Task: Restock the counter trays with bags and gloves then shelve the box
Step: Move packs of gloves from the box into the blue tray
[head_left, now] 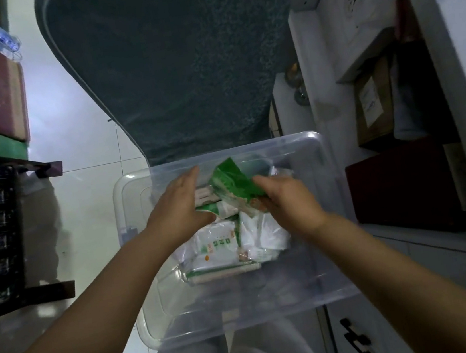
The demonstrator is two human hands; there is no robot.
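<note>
R hand (pixel 287 198) gripping green packet (pixel 234 183), tilted up-left, over clear box (pixel 330 192)

One clear box (pixel 331 291), two hands, several green-and-white packets (pixel 215 247)

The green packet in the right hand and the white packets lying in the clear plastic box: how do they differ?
The green plastic packet is lifted and tilted, gripped by the right hand; the white plastic packets lie flat on the bottom of the clear plastic box. The green packet is mostly green; the white packets carry only small green marks. The open left hand holds neither. Both look like sealed plastic packs.
</note>
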